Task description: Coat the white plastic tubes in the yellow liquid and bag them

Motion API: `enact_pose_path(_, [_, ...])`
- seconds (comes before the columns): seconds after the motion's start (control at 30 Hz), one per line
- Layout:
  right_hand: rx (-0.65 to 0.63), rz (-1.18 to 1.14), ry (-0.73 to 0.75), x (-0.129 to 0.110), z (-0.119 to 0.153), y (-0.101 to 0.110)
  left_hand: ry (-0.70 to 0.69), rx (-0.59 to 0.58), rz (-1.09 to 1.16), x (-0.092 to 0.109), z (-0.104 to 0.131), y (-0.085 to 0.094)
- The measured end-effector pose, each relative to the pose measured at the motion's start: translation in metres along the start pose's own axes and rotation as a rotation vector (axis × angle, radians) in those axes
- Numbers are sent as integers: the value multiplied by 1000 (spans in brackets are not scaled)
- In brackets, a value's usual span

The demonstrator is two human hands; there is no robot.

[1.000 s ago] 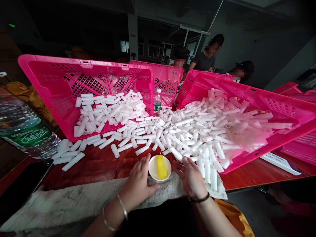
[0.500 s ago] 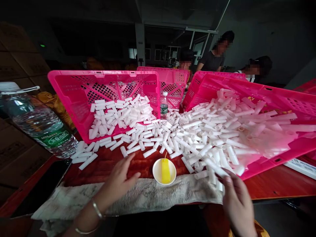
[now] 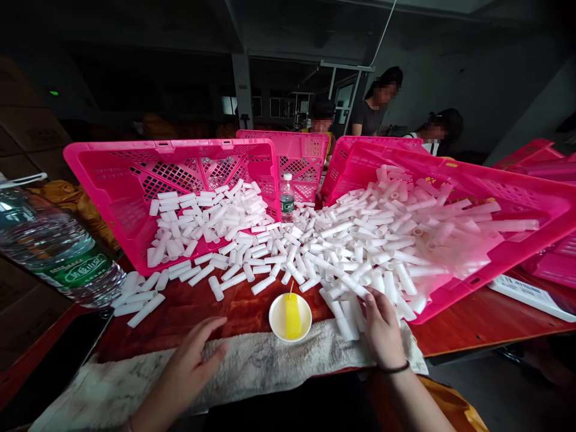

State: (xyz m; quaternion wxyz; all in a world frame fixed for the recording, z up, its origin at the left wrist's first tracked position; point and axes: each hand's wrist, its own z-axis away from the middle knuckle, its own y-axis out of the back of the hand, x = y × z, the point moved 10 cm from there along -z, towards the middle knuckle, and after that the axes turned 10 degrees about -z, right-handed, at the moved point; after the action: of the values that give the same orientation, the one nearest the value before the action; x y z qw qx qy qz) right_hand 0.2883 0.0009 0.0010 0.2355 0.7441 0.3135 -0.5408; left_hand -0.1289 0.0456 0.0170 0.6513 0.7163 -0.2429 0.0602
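Observation:
My right hand (image 3: 383, 329) is at the front of a large heap of short white plastic tubes (image 3: 333, 231). Its thumb and fingers pinch the near end of one white tube (image 3: 353, 284), which points away from me into the pile. My left hand (image 3: 194, 353) hovers over the table's front, fingers apart, with nothing in it. Between the hands stands a small white bowl (image 3: 274, 324) holding a yellow block (image 3: 293, 317) with a thin stick in its top. A grey towel (image 3: 265, 363) lies along the table edge beneath both hands.
Pink crates lie on their sides, one at left (image 3: 105, 186) and one at right (image 3: 535, 198), tubes spilling out. A large water bottle (image 3: 76, 264) and a dark phone-like slab (image 3: 63, 354) are at left. A small bottle (image 3: 287, 201) stands mid-table. Several people are beyond.
My right hand has moved left and inward, still pinching a tube. My left hand has drawn slightly down and left, staying open. The whole view has turned a little.

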Motion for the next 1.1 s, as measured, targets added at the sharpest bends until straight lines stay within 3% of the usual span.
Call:
enact_pose_path(0.07, [-38, -11, 30, -5, 2, -16, -45, 19, -26, 16, 5, -3])
enact_pose_path(0.17, [4, 131, 191, -27, 18, -16, -116, 119, -83, 48, 14, 2])
enact_pose_path(0.23, [30, 223, 298, -41, 35, -13, -214, 150, -101, 83, 22, 0])
enact_pose_path(0.3, [35, 237, 317, -46, 49, -11, -385, 67, -99, 132, 30, -18])
enact_pose_path(0.4, [26, 124, 158, -35, 60, -11, -562, -132, -142, 197, 36, -56])
enact_pose_path(0.47, [4, 0, -19, -19, 64, -16, -539, -200, -179, 220, 27, -75])
enact_pose_path(0.57, [-25, -127, -205, -2, 62, -23, -483, -234, -170, 240, 3, -90])
enact_pose_path(0.73, [-17, -70, -154, -1, 35, -23, -412, -334, -90, 253, -29, -110])
enact_pose_path(0.83, [-35, -74, -91, -1, 26, -23, -421, -313, -44, 253, -28, -102])
enact_pose_path(0.93, [-48, -87, -36, 1, 28, -21, -521, -202, -2, 246, -19, -66])
enact_pose_path(1.0, [-33, -79, 8, -1, 32, -18, -556, -109, 4, 226, -26, -32])
enact_pose_path(1.1, [35, -25, 65, -6, 38, -12, -452, 86, -89, 164, -82, 27])
